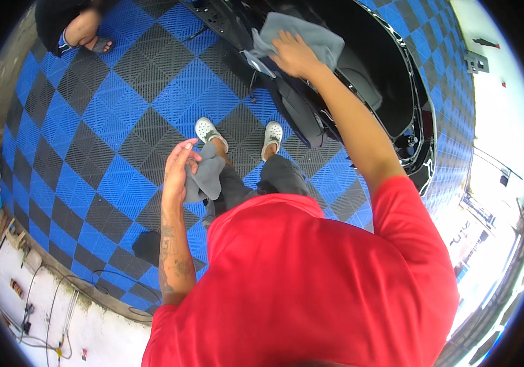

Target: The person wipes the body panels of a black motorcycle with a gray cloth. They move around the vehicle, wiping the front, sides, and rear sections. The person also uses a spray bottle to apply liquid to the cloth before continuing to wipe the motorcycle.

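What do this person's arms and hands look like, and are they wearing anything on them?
Both hands, the left hand and the right hand, are bare, without gloves. The red T-shirt has short sleeves, so the forearms are uncovered. Dark tattoos mark the left forearm.

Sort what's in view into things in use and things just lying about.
In use: right hand pressing a grey cloth on the black vehicle; left hand holding a second grey cloth.

Lying about: cables and small items on the white ground beside the blue-and-black floor tiles; another person's foot.
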`<state>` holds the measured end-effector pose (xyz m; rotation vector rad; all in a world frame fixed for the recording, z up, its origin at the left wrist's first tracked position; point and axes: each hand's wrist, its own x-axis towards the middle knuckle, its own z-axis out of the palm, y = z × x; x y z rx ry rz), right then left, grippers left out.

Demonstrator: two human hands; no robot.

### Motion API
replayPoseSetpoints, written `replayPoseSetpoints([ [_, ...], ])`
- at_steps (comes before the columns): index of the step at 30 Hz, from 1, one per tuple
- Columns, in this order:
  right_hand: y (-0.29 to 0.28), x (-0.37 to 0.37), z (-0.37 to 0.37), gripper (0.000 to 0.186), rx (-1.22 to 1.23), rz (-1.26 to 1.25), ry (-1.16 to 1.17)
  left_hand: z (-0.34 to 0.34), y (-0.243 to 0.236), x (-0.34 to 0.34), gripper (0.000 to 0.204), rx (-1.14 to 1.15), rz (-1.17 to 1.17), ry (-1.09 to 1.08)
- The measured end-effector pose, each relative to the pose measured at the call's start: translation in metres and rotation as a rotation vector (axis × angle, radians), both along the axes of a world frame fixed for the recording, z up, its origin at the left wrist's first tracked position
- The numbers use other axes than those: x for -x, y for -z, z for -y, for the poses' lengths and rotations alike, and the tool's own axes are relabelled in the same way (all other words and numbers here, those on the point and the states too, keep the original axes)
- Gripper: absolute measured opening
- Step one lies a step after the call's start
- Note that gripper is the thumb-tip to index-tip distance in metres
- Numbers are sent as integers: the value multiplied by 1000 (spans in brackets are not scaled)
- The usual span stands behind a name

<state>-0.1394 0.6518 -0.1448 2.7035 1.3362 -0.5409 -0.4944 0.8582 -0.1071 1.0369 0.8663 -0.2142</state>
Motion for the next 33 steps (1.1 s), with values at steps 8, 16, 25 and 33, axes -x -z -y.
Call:
replayPoseSetpoints([
  [8,-117,79,114,39,171,-117,100,9,32,6,32,139,24,-34],
  [16,4,-37,-4,44,117,82,-292,18,58,33,33,147,-67,-165],
  [25,98,-148,-143,56,301,171,-335,18,73,71,34,63,-127,-326],
  [33,-14,-26,5,54,147,-91,-391,2,87,88,30,76,-167,-292],
])
